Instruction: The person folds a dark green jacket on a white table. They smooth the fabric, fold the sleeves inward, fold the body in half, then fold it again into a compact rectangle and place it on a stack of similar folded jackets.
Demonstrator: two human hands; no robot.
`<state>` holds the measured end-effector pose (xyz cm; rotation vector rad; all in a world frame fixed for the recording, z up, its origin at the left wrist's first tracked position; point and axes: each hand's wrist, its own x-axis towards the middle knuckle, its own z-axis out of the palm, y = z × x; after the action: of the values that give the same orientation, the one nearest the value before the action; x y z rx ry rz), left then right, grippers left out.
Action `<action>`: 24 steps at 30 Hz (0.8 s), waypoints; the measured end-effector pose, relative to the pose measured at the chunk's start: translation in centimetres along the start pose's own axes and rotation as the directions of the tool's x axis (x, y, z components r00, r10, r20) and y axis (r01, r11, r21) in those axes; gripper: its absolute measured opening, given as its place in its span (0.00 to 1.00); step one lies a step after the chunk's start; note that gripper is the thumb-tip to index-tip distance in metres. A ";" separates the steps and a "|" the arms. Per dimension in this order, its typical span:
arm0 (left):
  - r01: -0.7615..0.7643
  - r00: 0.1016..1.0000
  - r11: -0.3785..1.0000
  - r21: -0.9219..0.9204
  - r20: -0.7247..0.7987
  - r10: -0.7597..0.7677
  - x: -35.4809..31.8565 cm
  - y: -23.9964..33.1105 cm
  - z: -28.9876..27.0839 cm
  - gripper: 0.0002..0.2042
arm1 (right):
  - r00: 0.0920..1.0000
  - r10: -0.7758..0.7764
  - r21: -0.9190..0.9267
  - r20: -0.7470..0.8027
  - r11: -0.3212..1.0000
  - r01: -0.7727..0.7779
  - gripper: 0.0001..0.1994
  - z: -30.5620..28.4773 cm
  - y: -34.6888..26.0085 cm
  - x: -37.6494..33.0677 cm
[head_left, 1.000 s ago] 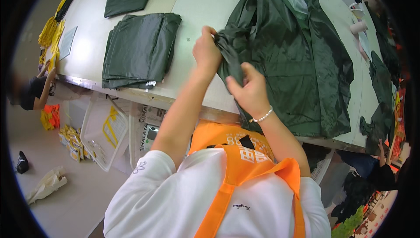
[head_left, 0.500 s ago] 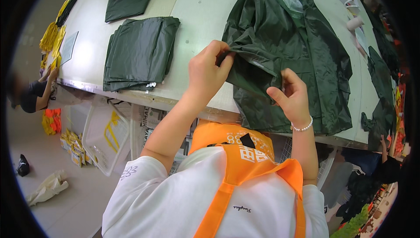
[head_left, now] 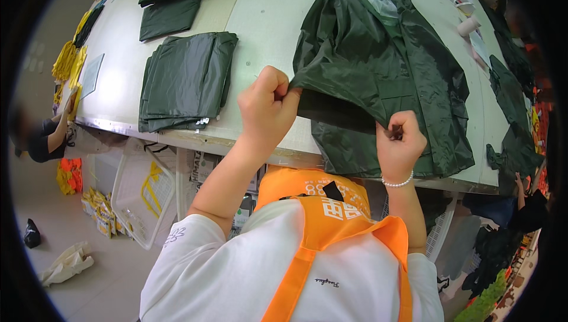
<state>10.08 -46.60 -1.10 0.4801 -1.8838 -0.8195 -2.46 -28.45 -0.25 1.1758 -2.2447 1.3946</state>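
A dark green raincoat (head_left: 408, 85) lies spread on the table, its collar pointing away from me and a clear plastic piece (head_left: 382, 4) inside the neck. My left hand (head_left: 270, 106) pinches one end of a raised edge of the coat. The other end of that edge is gripped in my right hand (head_left: 402, 141), which has a beaded bracelet at the wrist. Between both hands the fabric is stretched and lifted, showing a dark gap underneath. Left of my left hand rests a stack of folded dark green garments (head_left: 188, 79), apart from it.
More folded green bundles (head_left: 171, 11) lie farther back on the pale table (head_left: 260, 32). A white roll (head_left: 467, 27) stands near the right edge. Below the table's left front is a white plastic crate (head_left: 142, 195). Other people's arms (head_left: 59, 130) appear at the far left and right.
My hands have closed on the coat's edge and pulled it taut, where it was bunched before. The left hand shifted slightly left, and both came a little nearer.
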 end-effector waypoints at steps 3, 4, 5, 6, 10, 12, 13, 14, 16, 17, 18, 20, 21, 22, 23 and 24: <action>-0.239 0.971 0.964 0.114 0.035 0.237 1.3 0.9 0.5 0.16 | 1.000 -0.011 0.016 0.007 1.000 0.011 0.15 0.1 0.1 -0.3; -0.315 0.949 0.937 0.151 0.052 0.310 1.5 1.1 0.7 0.17 | 0.999 -0.028 0.025 0.027 0.999 0.027 0.15 0.1 0.0 -0.4; -0.256 0.966 0.966 0.028 0.049 0.254 1.2 1.1 1.1 0.18 | 0.998 -0.045 0.035 0.046 0.998 0.043 0.15 0.1 -0.1 -0.5; -0.235 0.968 0.972 0.001 0.093 0.234 0.9 0.7 1.0 0.18 | 0.997 -0.056 0.028 0.051 0.998 0.055 0.15 0.1 -0.1 -0.6; -0.245 0.942 0.965 -0.092 0.212 0.260 0.5 0.2 0.5 0.17 | 0.969 0.053 -0.018 0.241 0.999 -0.051 0.13 -0.9 0.3 -1.0; -0.264 0.925 0.957 -0.121 0.248 0.286 0.5 0.6 0.4 0.16 | 0.927 0.164 0.131 0.337 0.967 -0.219 0.13 -1.7 -0.4 -1.0; -0.254 0.921 0.959 -0.128 0.271 0.281 0.3 0.8 0.5 0.16 | 0.912 0.205 0.299 0.356 0.900 -0.319 0.13 -1.9 -1.0 -1.1; -0.245 0.915 0.960 -0.135 0.294 0.275 0.1 1.0 0.6 0.16 | 0.893 0.240 0.453 0.380 0.794 -0.406 0.14 -2.1 -1.3 -1.2; -0.243 0.924 0.960 -0.142 0.268 0.273 -0.1 1.0 1.0 0.16 | 0.851 0.234 0.314 0.469 0.857 -0.409 0.15 -2.5 -1.2 -1.2; -0.242 0.928 0.959 -0.146 0.255 0.272 -0.2 1.0 1.2 0.16 | 0.841 0.241 0.291 0.484 0.862 -0.414 0.14 -2.2 -1.3 -1.0; -0.240 0.930 0.960 -0.146 0.249 0.270 -0.2 1.1 1.3 0.16 | 0.831 0.246 0.270 0.499 0.867 -0.418 0.13 -1.9 -1.4 -0.9; -0.235 0.935 0.961 -0.146 0.236 0.265 -0.3 1.3 1.4 0.16 | 0.837 0.244 0.283 0.490 0.864 -0.417 0.12 -1.6 -1.5 -0.8; -0.241 0.933 0.960 -0.143 0.237 0.270 -0.3 1.3 1.5 0.16 | 0.855 0.206 0.307 0.476 0.872 -0.382 0.12 -1.3 -1.7 -0.7; -0.247 0.932 0.959 -0.139 0.239 0.274 -0.3 1.3 1.5 0.16 | 0.871 0.169 0.331 0.461 0.878 -0.345 0.12 -1.1 -1.9 -0.6; -0.252 0.930 0.958 -0.135 0.240 0.279 -0.4 1.3 1.5 0.16 | 0.874 0.170 0.303 0.456 0.893 -0.332 0.12 -1.1 -2.2 -0.5; -0.257 0.926 0.957 -0.135 0.247 0.284 -0.3 1.3 1.5 0.16 | 0.873 0.163 0.298 0.460 0.898 -0.325 0.11 -1.0 -2.4 -0.4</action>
<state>8.95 -44.99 -0.80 0.0422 -2.0826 -0.8169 -0.66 -27.94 1.55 1.4717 -2.5784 1.8826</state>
